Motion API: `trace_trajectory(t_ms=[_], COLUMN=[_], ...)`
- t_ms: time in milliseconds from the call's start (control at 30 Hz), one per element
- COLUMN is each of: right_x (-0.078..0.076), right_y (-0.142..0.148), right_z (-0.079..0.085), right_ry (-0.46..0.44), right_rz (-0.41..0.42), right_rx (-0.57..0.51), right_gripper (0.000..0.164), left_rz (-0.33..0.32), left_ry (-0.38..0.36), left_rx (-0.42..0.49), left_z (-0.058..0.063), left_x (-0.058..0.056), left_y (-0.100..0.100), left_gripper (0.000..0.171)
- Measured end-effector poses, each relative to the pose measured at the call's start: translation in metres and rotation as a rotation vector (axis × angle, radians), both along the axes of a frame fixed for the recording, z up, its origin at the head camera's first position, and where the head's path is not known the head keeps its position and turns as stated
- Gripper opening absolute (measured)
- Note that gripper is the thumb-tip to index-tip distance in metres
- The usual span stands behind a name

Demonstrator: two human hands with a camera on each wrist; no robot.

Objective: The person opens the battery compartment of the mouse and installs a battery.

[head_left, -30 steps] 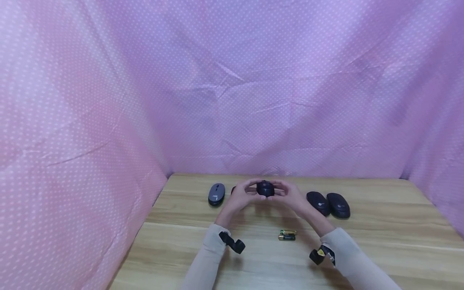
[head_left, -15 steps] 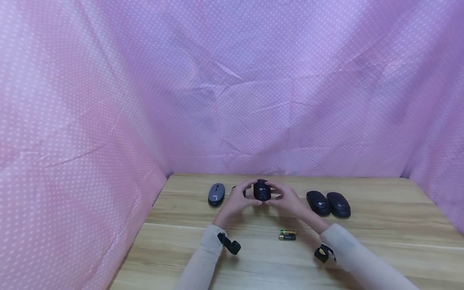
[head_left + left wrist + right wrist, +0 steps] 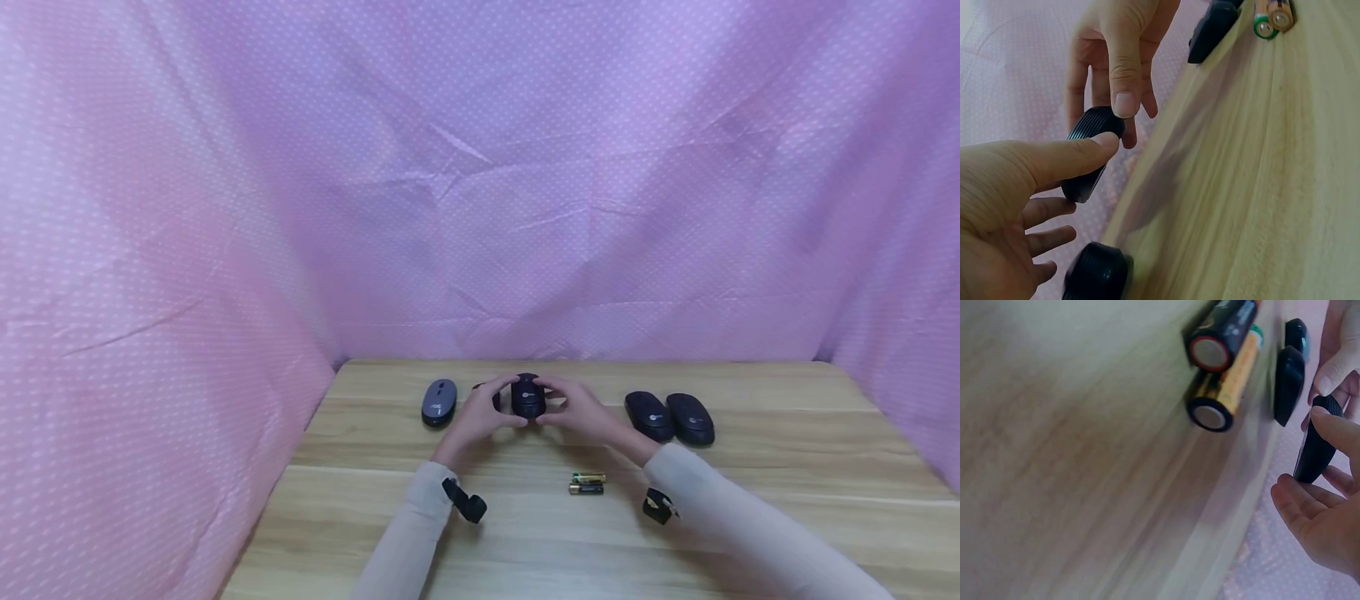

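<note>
A black computer mouse (image 3: 528, 397) is held up by both hands near the back of the table, its logo side facing the head camera. My left hand (image 3: 480, 417) pinches its left side between thumb and fingers; in the left wrist view the thumb presses the ribbed end of the mouse (image 3: 1092, 128). From the opposite side my right hand (image 3: 583, 410) pinches it too, and the right wrist view shows the mouse (image 3: 1317, 450) tilted between thumb and fingertips, apart from the table. Its underside is hidden from the head camera.
Two batteries (image 3: 587, 483) lie side by side in front of the hands. A grey mouse (image 3: 438, 403) sits at the left, and a dark mouse (image 3: 1097, 272) is partly hidden behind the left hand. Two black mice (image 3: 670, 418) stand at right. Pink dotted cloth (image 3: 570, 250) hangs behind the table.
The held mouse has turned from showing its end to showing its logo side. Both hands have moved slightly left with it. The head view has shifted a little.
</note>
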State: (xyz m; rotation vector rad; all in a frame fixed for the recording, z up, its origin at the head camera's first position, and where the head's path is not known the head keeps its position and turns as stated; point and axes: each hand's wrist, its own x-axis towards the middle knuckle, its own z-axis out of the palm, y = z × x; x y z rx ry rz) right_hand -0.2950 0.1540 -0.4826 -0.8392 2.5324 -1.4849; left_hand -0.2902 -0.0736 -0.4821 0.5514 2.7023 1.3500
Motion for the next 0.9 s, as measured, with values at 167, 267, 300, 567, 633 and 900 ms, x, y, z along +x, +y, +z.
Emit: trace_trajectory(t_ms=[167, 267, 300, 567, 633, 900], right_x=[-0.001, -0.001, -0.001, -0.004, -0.003, -0.003], right_y=[-0.004, -0.004, -0.004, -0.004, -0.004, 0.0], right_z=[-0.006, -0.007, -0.007, -0.015, -0.017, -0.013], right_ry=[-0.036, -0.04, -0.04, -0.016, -0.02, -0.015], right_rz=[0.016, 0.019, 0.021, 0.037, 0.028, -0.018], right_rx=[0.012, 0.018, 0.017, 0.049, 0.072, 0.116], right_gripper=[0.064, 0.063, 0.063, 0.065, 0.066, 0.065], left_rz=[-0.002, -0.007, -0.006, 0.015, 0.003, -0.011], left_ry=[-0.011, -0.025, -0.031, 0.016, 0.053, 0.079], left_rx=[-0.038, -0.058, -0.064, -0.131, -0.174, -0.203], left_z=[-0.005, -0.008, -0.008, -0.015, -0.017, -0.014], left_x=[-0.002, -0.003, -0.004, -0.006, -0.008, -0.011], left_y=[-0.003, -0.002, -0.002, -0.001, 0.0, 0.007], left_gripper=[0.073, 0.074, 0.074, 0.075, 0.074, 0.075])
